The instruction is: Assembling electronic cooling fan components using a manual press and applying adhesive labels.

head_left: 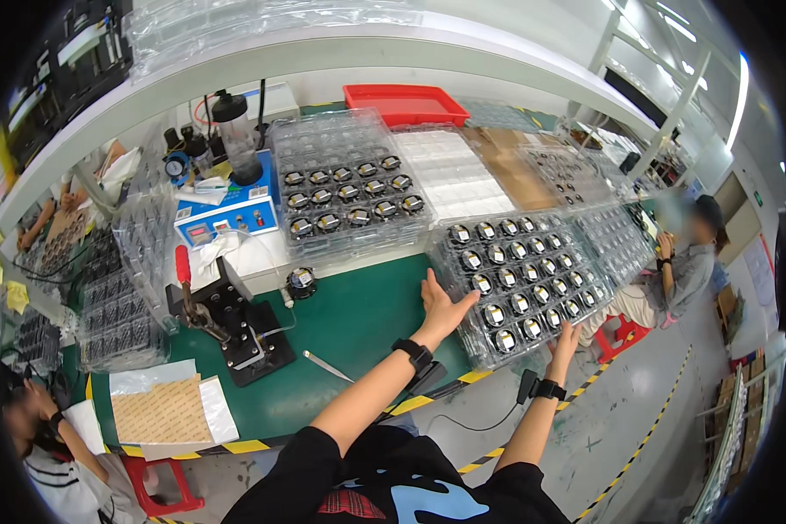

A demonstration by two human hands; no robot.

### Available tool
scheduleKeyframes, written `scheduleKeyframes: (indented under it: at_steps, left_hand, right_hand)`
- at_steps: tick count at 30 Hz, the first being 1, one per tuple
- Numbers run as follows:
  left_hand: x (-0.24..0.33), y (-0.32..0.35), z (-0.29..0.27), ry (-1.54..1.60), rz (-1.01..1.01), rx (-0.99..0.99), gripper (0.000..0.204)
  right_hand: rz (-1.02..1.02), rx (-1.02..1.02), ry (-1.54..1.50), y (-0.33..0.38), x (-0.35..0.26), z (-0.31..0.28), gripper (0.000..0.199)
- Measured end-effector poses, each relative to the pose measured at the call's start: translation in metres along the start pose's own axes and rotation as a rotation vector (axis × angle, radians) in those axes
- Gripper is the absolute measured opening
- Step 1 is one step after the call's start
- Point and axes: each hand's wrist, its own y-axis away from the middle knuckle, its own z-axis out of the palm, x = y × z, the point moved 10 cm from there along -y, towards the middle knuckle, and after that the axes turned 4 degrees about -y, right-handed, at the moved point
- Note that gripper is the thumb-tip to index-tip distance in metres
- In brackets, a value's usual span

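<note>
Hands frame a clear tray (pixel 533 288) of round black parts on the green bench (pixel 358 323): left hand (pixel 444 307) lies spread flat against the tray's left edge, right hand (pixel 568 339) (fingers loosely extended) touches its near edge, gripping nothing.

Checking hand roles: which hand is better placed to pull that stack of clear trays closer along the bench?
Probably left. The left hand lies flat against the tray stack's left side, over the green bench. The right hand only touches the near corner, which overhangs the bench edge.
</note>
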Motion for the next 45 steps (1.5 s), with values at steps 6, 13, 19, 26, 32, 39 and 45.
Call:
scheduleKeyframes:
  at_steps: [6, 13, 19, 26, 32, 39, 45]
  left_hand:
    - [-0.006, -0.011, -0.021, -0.109, 0.071, 0.132, 0.112]
    - [-0.018, 0.043, 0.006, -0.103, 0.023, 0.122, 0.105]
    - [-0.008, 0.051, 0.008, -0.037, 0.014, -0.037, 0.105]
    - [-0.01, 0.067, 0.001, -0.008, -0.029, -0.009, 0.103]
    - [-0.019, 0.084, -0.016, -0.046, -0.02, 0.023, 0.102]
    - [-0.035, 0.11, -0.024, -0.111, 0.026, 0.021, 0.1]
    - [-0.031, 0.113, -0.058, -0.152, 0.023, -0.062, 0.099]
  right_hand:
    - [-0.026, -0.009, 0.161, -0.019, 0.013, -0.002, 0.07]
    - [-0.016, -0.264, 0.13, 0.001, 0.054, 0.158, 0.065]
    - [0.007, -0.39, 0.161, 0.017, 0.065, 0.191, 0.065]
    - [0.02, -0.411, 0.2, 0.025, 0.056, 0.165, 0.066]
    - [0.035, -0.407, 0.191, 0.037, 0.051, 0.146, 0.066]
    - [0.05, -0.409, 0.16, 0.062, 0.048, 0.142, 0.066]
    - [0.066, -0.349, 0.142, 0.076, 0.042, 0.111, 0.066]
